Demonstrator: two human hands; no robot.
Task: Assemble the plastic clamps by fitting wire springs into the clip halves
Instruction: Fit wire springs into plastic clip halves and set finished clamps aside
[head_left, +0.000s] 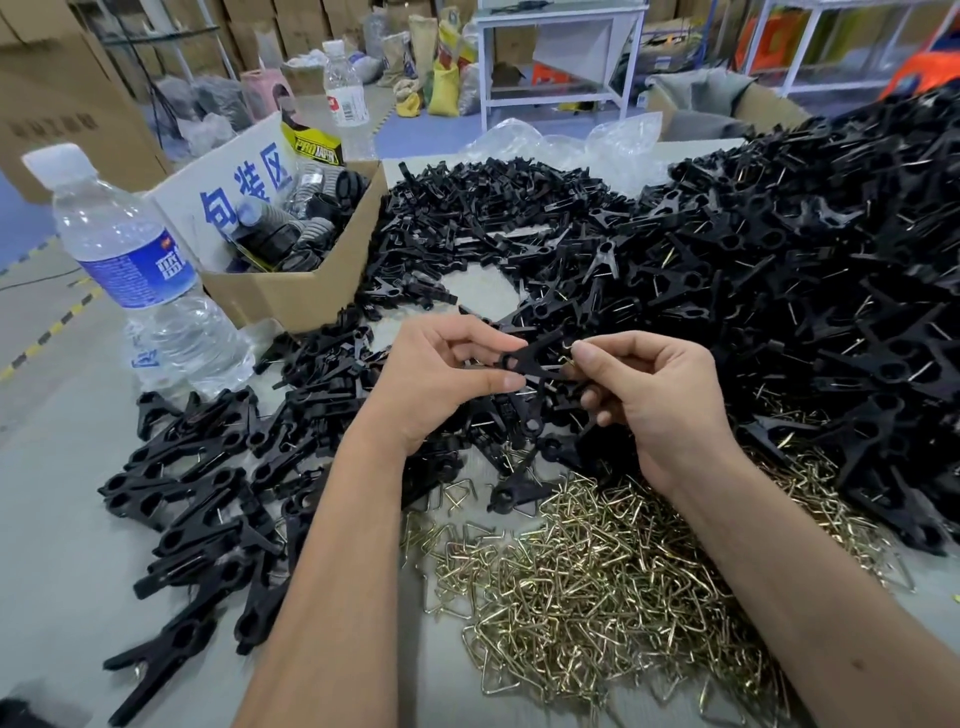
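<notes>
The left hand (441, 379) pinches a black plastic clip half (524, 361) above the surface (62, 519); the right hand (639, 395) pinches a brass-coloured wire spring (568, 349) at its end. Judging by that slight grip, the spring could slip out and drop into the heap.

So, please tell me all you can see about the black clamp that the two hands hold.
The black clamp looks like matte plastic, two flat halves crossing in a scissor shape, with a round hole near its left end. It is held in the air above the heaps. The left hand pinches its left end; the right hand pinches a brass-coloured wire spring at its right side. Whether the spring is fully seated is unclear.
</notes>
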